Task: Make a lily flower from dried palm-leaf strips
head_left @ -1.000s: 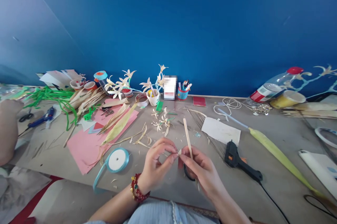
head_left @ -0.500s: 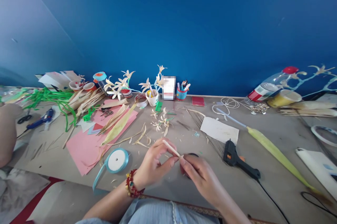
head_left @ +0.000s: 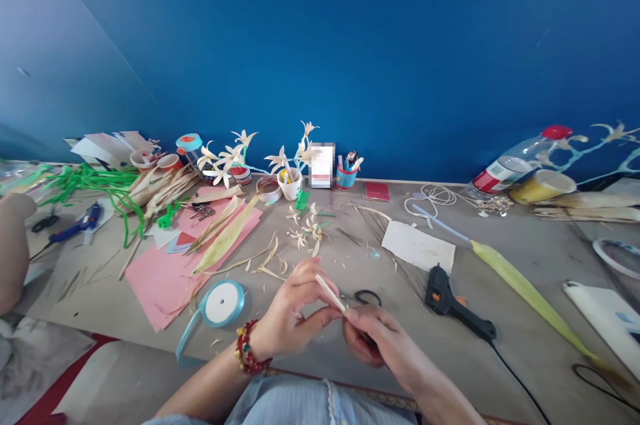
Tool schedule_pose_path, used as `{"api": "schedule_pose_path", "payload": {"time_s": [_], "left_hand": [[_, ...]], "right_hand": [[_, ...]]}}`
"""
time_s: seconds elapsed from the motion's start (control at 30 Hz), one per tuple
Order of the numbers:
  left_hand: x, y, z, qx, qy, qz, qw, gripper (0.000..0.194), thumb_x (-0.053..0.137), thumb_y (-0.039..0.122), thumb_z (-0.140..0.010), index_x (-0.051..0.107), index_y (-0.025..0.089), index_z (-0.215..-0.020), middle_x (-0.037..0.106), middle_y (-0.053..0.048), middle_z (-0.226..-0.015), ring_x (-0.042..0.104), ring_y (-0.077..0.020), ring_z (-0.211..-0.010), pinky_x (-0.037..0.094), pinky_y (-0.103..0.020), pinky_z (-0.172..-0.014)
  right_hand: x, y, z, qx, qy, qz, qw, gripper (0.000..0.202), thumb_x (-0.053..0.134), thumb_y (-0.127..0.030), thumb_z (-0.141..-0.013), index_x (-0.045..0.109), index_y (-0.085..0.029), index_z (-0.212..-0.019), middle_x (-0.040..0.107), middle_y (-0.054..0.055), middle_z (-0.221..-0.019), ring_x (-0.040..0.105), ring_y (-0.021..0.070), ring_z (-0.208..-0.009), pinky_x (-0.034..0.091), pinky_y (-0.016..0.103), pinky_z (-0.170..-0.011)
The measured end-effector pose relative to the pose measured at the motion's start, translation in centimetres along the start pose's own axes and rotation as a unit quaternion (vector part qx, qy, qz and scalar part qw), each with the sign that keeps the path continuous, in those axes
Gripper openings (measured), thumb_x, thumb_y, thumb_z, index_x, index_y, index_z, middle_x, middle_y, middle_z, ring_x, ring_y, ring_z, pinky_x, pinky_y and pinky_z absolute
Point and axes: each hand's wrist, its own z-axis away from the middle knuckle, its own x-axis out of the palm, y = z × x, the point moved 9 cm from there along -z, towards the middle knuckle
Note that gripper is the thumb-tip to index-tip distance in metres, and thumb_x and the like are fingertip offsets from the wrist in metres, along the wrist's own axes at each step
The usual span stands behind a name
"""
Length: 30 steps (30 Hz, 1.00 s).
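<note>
A narrow cream-coloured strip [head_left: 330, 293], perhaps corn husk, slants between my two hands. My left hand [head_left: 300, 305], with red beads at the wrist, has the strip lying along its fingers, its thumb near the lower end. My right hand [head_left: 375, 338] pinches that lower end between thumb and fingers, its other fingers curled under. Just beyond the right hand shows a black loop [head_left: 367, 296], like a scissor handle; whether this hand holds it I cannot tell. Small cream flowers [head_left: 307, 232] lie ahead on the table.
Left of my hands are a blue ribbon spool [head_left: 223, 303] and pink paper [head_left: 155, 285]. A black glue gun [head_left: 457, 305], white paper [head_left: 419, 245] and yellow husk [head_left: 525, 292] lie right. Cups with finished flowers [head_left: 289, 185] stand behind. Another person's arm [head_left: 13, 252] is at far left.
The strip and both hands have shifted slightly right. My right hand has turned and its fingers are more curled, and the black loop now shows more fully.
</note>
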Motion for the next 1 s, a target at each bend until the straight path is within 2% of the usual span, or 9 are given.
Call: {"api": "schedule_pose_path", "payload": {"time_s": [0.13, 0.23, 0.37, 0.5, 0.57, 0.63, 0.67, 0.77, 1.0], "left_hand": [[-1.0, -1.6, 0.4, -0.047, 0.022, 0.007, 0.999, 0.007, 0.063, 0.02, -0.088, 0.065, 0.02, -0.081, 0.07, -0.005, -0.081, 0.065, -0.018, -0.08, 0.039, -0.046, -0.105], [-1.2, -3.3, 1.0, -0.105, 0.032, 0.063, 0.992, 0.014, 0.064, 0.027, -0.089, 0.063, 0.018, -0.077, 0.068, -0.004, -0.079, 0.064, -0.0166, -0.078, 0.042, -0.043, -0.102], [-0.4, -4.3, 1.4, -0.152, 0.026, 0.119, 0.981, 0.022, 0.064, 0.035, -0.089, 0.064, 0.017, -0.076, 0.069, -0.005, -0.079, 0.063, -0.0174, -0.08, 0.046, -0.039, -0.095], [0.6, -4.1, 1.2, -0.173, 0.003, 0.134, 0.976, 0.019, 0.065, 0.033, -0.088, 0.065, 0.017, -0.079, 0.069, -0.004, -0.079, 0.063, -0.0161, -0.077, 0.043, -0.04, -0.1], [1.2, -3.6, 0.8, -0.171, -0.035, 0.123, 0.977, 0.016, 0.064, 0.03, -0.089, 0.066, 0.017, -0.081, 0.068, -0.004, -0.079, 0.063, -0.0162, -0.078, 0.045, -0.037, -0.096], [1.7, -3.0, 0.4, -0.167, -0.077, 0.108, 0.977, 0.013, 0.061, 0.027, -0.089, 0.066, 0.017, -0.082, 0.067, -0.004, -0.08, 0.061, -0.0166, -0.079, 0.047, -0.033, -0.087], [1.9, -2.7, 0.2, -0.167, -0.093, 0.102, 0.976, 0.013, 0.06, 0.025, -0.089, 0.066, 0.017, -0.082, 0.066, -0.004, -0.08, 0.06, -0.0166, -0.079, 0.047, -0.031, -0.083], [2.1, -2.6, 0.0, -0.181, -0.109, 0.111, 0.971, 0.011, 0.061, 0.023, -0.088, 0.065, 0.016, -0.081, 0.063, -0.003, -0.079, 0.058, -0.0164, -0.08, 0.044, -0.028, -0.078], [1.6, -4.5, 1.6, -0.244, 0.059, 0.313, 0.916, 0.017, 0.067, 0.031, -0.086, 0.065, 0.016, -0.095, 0.06, -0.006, -0.096, 0.055, -0.0179, -0.09, 0.043, -0.029, -0.081]], "right_hand": [[-1.2, -1.5, 1.7, -0.031, -0.025, -0.051, 0.998, 0.065, 0.044, -0.074, -0.083, 0.035, -0.024, -0.043, 0.026, -0.007, -0.037, 0.024, 0.0079, -0.034, 0.017, 0.026, -0.04], [-5.7, -2.6, 2.3, -0.069, 0.087, 0.091, 0.99, 0.066, 0.036, -0.073, -0.089, 0.049, -0.022, -0.05, 0.039, -0.003, -0.044, 0.032, 0.0113, -0.04, 0.026, 0.028, -0.044], [-11.4, -2.5, 2.3, -0.06, 0.26, 0.42, 0.868, 0.046, 0.044, -0.057, -0.093, 0.065, -0.022, -0.072, 0.063, 0.005, -0.064, 0.057, 0.0219, -0.061, 0.038, 0.032, -0.057], [-10.7, -4.1, 3.2, -0.143, 0.317, 0.543, 0.764, 0.031, 0.048, -0.044, -0.093, 0.069, -0.021, -0.097, 0.071, 0.014, -0.102, 0.063, 0.0327, -0.095, 0.046, 0.043, -0.082], [-8.4, -5.6, 3.9, -0.195, 0.297, 0.51, 0.783, 0.029, 0.052, -0.04, -0.093, 0.067, -0.021, -0.108, 0.068, 0.013, -0.114, 0.06, 0.0315, -0.106, 0.045, 0.042, -0.09], [-5.9, -6.1, 3.5, -0.178, 0.221, 0.424, 0.86, 0.025, 0.052, -0.036, -0.094, 0.063, -0.024, -0.113, 0.066, 0.01, -0.116, 0.063, 0.0252, -0.103, 0.05, 0.032, -0.078], [-4.8, -6.1, 3.2, -0.158, 0.188, 0.381, 0.891, 0.02, 0.054, -0.036, -0.094, 0.063, -0.024, -0.106, 0.067, 0.008, -0.108, 0.064, 0.0228, -0.094, 0.049, 0.026, -0.063], [-2.2, -5.9, 2.2, -0.127, 0.117, 0.283, 0.944, 0.015, 0.056, -0.031, -0.091, 0.058, -0.021, -0.081, 0.061, 0.003, -0.08, 0.058, 0.0171, -0.074, 0.039, 0.022, -0.053], [-3.3, -3.1, 0.8, -0.136, 0.15, -0.004, 0.979, 0.022, 0.065, -0.04, -0.088, 0.057, -0.02, -0.08, 0.049, -0.002, -0.071, 0.041, 0.0121, -0.062, 0.032, 0.024, -0.055]]}}
